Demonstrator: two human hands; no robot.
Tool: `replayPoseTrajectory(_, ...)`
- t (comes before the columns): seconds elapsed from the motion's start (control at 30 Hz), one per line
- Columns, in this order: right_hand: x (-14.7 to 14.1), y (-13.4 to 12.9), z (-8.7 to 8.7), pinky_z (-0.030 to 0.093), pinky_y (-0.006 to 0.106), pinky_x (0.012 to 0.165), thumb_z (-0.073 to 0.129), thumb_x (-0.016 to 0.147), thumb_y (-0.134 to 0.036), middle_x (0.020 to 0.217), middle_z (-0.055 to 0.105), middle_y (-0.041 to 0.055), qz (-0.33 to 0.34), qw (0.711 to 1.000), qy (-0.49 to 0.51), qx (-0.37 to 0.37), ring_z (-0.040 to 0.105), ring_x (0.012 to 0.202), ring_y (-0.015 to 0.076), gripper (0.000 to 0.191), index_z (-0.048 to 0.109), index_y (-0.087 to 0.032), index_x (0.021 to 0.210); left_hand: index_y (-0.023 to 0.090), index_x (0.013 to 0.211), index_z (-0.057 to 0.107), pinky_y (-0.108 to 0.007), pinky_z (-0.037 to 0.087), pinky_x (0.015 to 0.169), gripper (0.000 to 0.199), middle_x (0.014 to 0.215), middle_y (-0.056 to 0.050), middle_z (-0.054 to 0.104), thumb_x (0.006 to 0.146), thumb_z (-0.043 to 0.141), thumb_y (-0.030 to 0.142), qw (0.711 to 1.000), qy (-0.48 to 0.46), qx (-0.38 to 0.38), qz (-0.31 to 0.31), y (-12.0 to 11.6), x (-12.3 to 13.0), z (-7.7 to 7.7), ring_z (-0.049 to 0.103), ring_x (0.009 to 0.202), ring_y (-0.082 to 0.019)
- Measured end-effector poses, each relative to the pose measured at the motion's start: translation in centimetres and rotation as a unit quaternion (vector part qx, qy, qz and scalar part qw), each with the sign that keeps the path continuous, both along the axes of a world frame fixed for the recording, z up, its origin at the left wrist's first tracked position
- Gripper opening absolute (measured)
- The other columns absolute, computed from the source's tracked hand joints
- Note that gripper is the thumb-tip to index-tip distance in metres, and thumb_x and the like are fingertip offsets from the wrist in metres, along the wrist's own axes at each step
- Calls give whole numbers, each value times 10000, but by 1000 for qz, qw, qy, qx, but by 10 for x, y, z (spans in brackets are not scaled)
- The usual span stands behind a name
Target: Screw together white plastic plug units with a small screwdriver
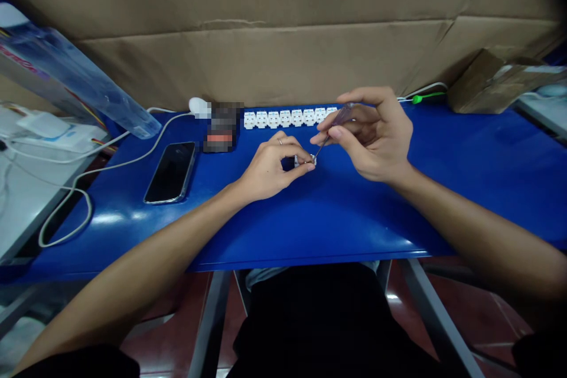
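Left hand (275, 169): fingers pinching one small white part (315, 160), mostly hidden, over the blue counter (354, 218). Right hand (378, 137): fingers grasping one screwdriver (342, 116), shaft slanting down to the part between the left fingers. White blocks (284, 118), one row: beyond the left fingers, one end partly behind the right fingers. Phone (172, 172), dark screen: left of the left fingers.

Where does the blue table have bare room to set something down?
Bare: right, between the box and right forearm; front, between that forearm, left forearm and near edge. Crowded: left, around phone and cable; back, around the white parts; middle, at left hand, right hand and screwdriver.
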State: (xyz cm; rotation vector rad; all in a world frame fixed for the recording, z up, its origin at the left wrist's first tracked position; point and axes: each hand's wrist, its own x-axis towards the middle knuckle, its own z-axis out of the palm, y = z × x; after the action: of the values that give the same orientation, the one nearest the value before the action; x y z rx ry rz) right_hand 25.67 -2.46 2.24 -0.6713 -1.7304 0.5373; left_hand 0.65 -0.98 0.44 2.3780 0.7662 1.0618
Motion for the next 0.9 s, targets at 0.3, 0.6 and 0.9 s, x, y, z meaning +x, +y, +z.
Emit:
replayPoseTrajectory(0.3, -2, -3, -1, 847, 474, 831, 767, 1120, -617, 1190, 856, 32, -40, 999, -4, 27, 934, 946, 255, 449, 568, -366, 1434, 284, 994, 909, -440, 564, 897, 146, 978, -22, 894, 1066, 864, 403, 999, -39, -33, 1, 2, 1, -2, 729, 864, -216)
replayPoseTrajectory(0.6, 3, 3, -6, 844, 450, 779, 766, 1119, -612, 1197, 874, 16, -4, 1000, 2, 26, 939, 943, 254, 454, 564, -373, 1448, 295, 1040, 922, -428, 567, 879, 143, 1016, -31, 901, 1061, 884, 431, 998, -28, -46, -11, 6, -2, -8, 753, 929, -230)
replayPoseTrajectory(0.9, -1, 1, -6, 824, 366, 770, 812, 1127, -446, 1158, 887, 19, 19, 998, 20, 57, 938, 910, 225, 403, 596, -343, 1450, 267, 927, 884, -417, 559, 891, 175, 955, -26, 877, 1041, 895, 401, 999, -25, -44, -8, 3, -1, -5, 722, 873, -215)
